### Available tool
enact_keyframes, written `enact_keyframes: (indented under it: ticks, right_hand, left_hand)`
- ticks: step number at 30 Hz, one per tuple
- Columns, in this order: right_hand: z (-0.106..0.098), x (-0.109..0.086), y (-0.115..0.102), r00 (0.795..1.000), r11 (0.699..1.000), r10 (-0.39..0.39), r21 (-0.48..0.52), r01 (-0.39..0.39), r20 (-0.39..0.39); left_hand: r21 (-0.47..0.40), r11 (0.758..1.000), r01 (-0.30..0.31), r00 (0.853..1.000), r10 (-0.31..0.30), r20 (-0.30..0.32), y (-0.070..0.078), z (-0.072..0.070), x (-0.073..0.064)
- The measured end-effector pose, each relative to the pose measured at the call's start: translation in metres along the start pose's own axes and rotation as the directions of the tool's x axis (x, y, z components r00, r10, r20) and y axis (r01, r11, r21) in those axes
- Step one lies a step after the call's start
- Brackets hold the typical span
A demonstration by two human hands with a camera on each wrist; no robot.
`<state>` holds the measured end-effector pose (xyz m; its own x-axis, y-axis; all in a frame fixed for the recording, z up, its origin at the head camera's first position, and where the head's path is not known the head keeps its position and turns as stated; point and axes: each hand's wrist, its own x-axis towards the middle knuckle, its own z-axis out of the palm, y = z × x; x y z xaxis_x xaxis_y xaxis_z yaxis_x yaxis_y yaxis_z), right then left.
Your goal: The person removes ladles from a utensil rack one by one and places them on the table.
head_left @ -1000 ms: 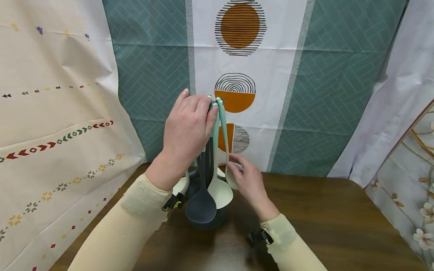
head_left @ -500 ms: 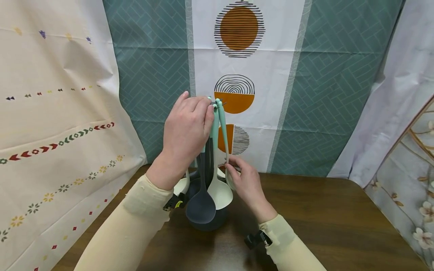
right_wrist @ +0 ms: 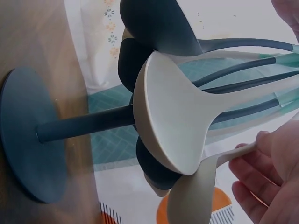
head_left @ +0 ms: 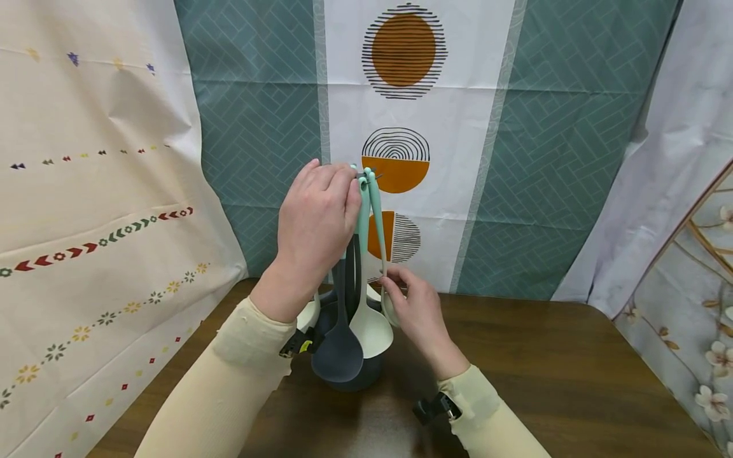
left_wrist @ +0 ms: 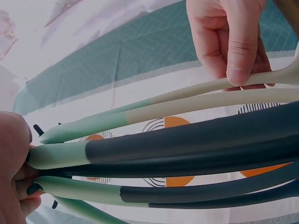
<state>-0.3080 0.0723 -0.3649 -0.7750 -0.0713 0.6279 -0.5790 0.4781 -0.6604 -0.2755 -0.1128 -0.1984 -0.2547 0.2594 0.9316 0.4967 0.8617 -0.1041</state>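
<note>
A dark utensil stand (right_wrist: 84,125) with a round base (right_wrist: 32,154) bears several hanging kitchen tools with mint-green handle ends. My left hand (head_left: 317,216) grips the stand's top, where the hooks are; its fingertips are mostly hidden in the head view. Lower down on the right side, my right hand (head_left: 420,312) pinches a cream spoon (right_wrist: 192,193) between thumb and fingers, by its neck just above the head. The spoon's upper end stays at the hooks. Facing me hang a cream ladle (head_left: 372,331) and a dark grey ladle (head_left: 338,356).
The stand is on a brown wooden table (head_left: 527,356). A green and white patterned cloth (head_left: 258,114) hangs behind it. A cream cloth (head_left: 103,222) borders the left side and a floral cloth (head_left: 698,305) the right.
My right fingers have closed on the cream spoon's neck and shifted slightly down and left. The left hand stays at the stand's top, with hardly any shift.
</note>
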Motion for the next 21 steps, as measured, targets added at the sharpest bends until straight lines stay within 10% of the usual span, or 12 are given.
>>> enact_keyframes:
  ticks: [21]
  right_hand:
    - [-0.0081,0.0004,-0.0030,0.999,1.000,0.001,-0.011,-0.001,-0.041]
  left_hand:
    - [-0.026,0.998,0.056,0.998,-0.056,-0.004,0.0018,0.0051,-0.0006]
